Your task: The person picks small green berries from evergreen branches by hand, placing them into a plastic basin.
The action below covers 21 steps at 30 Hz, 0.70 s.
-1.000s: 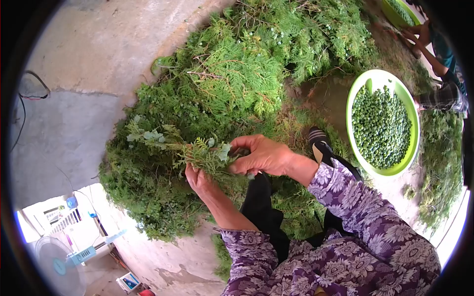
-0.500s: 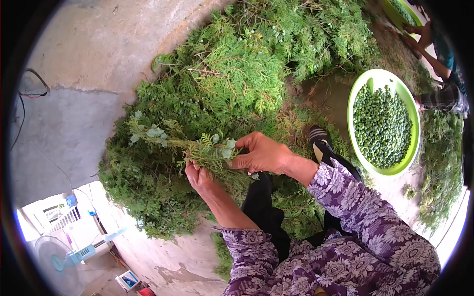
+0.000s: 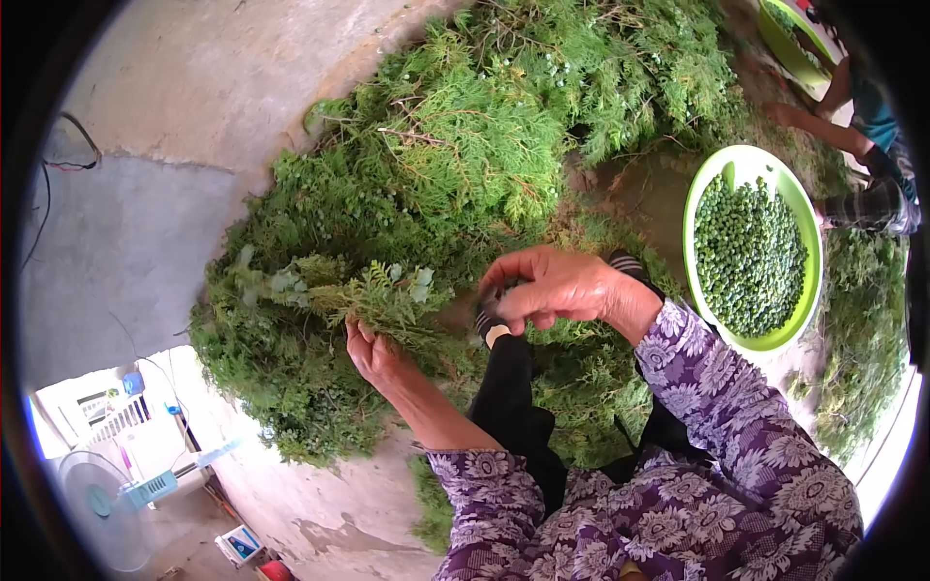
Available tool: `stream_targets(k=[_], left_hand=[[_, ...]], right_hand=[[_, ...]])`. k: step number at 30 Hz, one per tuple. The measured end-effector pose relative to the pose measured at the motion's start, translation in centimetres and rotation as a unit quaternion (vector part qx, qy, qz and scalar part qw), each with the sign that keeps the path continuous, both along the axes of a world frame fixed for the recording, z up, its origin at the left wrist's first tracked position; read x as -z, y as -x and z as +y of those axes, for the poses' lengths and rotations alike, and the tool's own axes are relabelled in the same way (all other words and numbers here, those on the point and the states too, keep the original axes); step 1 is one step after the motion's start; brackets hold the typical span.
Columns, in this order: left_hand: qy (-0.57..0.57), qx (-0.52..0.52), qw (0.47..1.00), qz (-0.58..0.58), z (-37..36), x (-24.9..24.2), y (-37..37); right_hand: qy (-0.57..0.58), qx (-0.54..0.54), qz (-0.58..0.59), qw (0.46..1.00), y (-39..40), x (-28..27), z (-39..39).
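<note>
My left hand (image 3: 376,356) is closed around the stem of a leafy conifer sprig (image 3: 373,295), which carries pale blue-green cones (image 3: 419,283) among flat, scaly foliage. To the right of that sprig, apart from it, my right hand (image 3: 557,288) has its fingers curled inward. Whatever lies inside those fingers is hidden and a little blurred. Under both hands spreads a big heap of cut conifer branches (image 3: 465,145). A green basin (image 3: 692,242) full of small round green cones (image 3: 748,257) stands to the right of my right hand.
Another green basin (image 3: 790,53) is at the upper right, beside a co-worker's arm (image 3: 823,126). More branches (image 3: 862,329) lie along the right side. My shoe (image 3: 491,324) rests among the foliage. A fan (image 3: 102,504) stands at lower left, near a concrete wall (image 3: 126,261).
My right hand has pulled away from the sprig toward the right, its fingers curled. My left hand, still gripping the sprig, has shifted slightly left. The co-worker's arms have moved.
</note>
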<state>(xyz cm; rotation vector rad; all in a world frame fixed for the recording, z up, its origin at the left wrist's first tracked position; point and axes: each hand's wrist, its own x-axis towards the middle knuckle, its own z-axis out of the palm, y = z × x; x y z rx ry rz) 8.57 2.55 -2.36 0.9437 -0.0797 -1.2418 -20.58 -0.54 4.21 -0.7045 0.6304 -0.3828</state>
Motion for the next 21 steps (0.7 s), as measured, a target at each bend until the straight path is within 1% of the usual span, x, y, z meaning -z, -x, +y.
stream_targets(k=[1, 2, 3, 4, 5, 6, 7, 8, 9, 10, 11, 12, 13, 15, 17, 18, 19, 20, 21], left_hand=[[0.001, -0.001, 1.000, 0.001, 0.2, -0.3, 0.9], [0.047, -0.007, 0.997, -0.061, 0.5, -0.4, 2.1], [0.093, -0.012, 0.988, -0.124, 0.4, -1.5, 3.5], [0.093, -0.012, 0.988, -0.125, -0.1, -2.2, 4.0], [0.023, -0.058, 0.993, -0.102, -0.6, -2.7, 4.4], [-0.045, -0.103, 0.991, -0.078, -1.0, -2.9, 4.5], [-0.046, -0.103, 0.990, -0.079, -0.8, -2.7, 4.0], [-0.003, -0.069, 0.997, 0.037, -0.5, -2.2, 2.8], [0.041, -0.033, 0.987, 0.152, -0.5, -1.7, 1.8], [0.041, -0.034, 0.987, 0.152, -0.8, -1.1, 1.0], [-0.006, -0.060, 0.992, 0.111, -1.1, -0.4, 0.2], [-0.052, -0.086, 0.992, 0.069, -1.4, -0.8, 0.3], [-0.051, -0.088, 0.992, 0.069, -1.4, -1.1, 0.5], [-0.001, -0.062, 0.992, 0.109, -1.2, -1.8, 1.3], [0.000, -0.045, 0.991, 0.127, -1.3, -1.4, 1.4], [0.001, -0.027, 0.989, 0.144, -1.5, -1.4, 1.6], [0.006, -0.059, 0.991, 0.122, -1.5, -1.3, 2.2], [0.006, -0.060, 0.991, 0.122, -1.7, -1.2, 2.1], [0.018, -0.047, 0.992, 0.118, -1.7, -1.0, 2.0]], right_hand=[[0.026, -0.022, 0.002, 0.999, -0.3, 0.1, 0.2], [0.026, -0.023, 0.002, 0.999, -0.6, -0.1, 0.6], [0.091, -0.026, 0.051, 0.994, -1.0, -0.9, 0.9], [0.155, -0.029, 0.100, 0.982, -1.4, -1.4, 1.3], [0.131, 0.005, 0.064, 0.989, -2.2, -0.3, 1.8], [0.131, 0.005, 0.063, 0.989, -2.6, 0.1, 1.9], [0.140, 0.008, 0.067, 0.988, -2.8, 0.4, 2.0], [0.150, 0.011, 0.072, 0.986, -3.0, 0.6, 2.0], [0.150, 0.011, 0.072, 0.986, -2.9, 0.6, 1.9], [0.166, -0.010, 0.092, 0.982, -2.6, 0.5, 1.6], [0.183, -0.033, 0.113, 0.976, -2.4, 0.4, 1.4], [0.185, -0.033, 0.113, 0.976, -2.1, 0.2, 1.4], [0.175, -0.037, 0.116, 0.977, -1.8, 0.0, 1.3], [0.167, -0.041, 0.120, 0.978, -1.3, -0.8, 1.1], [0.103, 0.029, 0.134, 0.985, -0.9, -1.5, 0.9], [0.103, 0.028, 0.134, 0.985, -0.9, -1.1, 0.9], [0.106, 0.085, 0.119, 0.984, -1.0, -0.5, 0.9], [0.109, 0.142, 0.103, 0.978, -1.1, -0.2, 0.9], [0.109, 0.141, 0.103, 0.979, -1.1, -0.3, 1.1]])
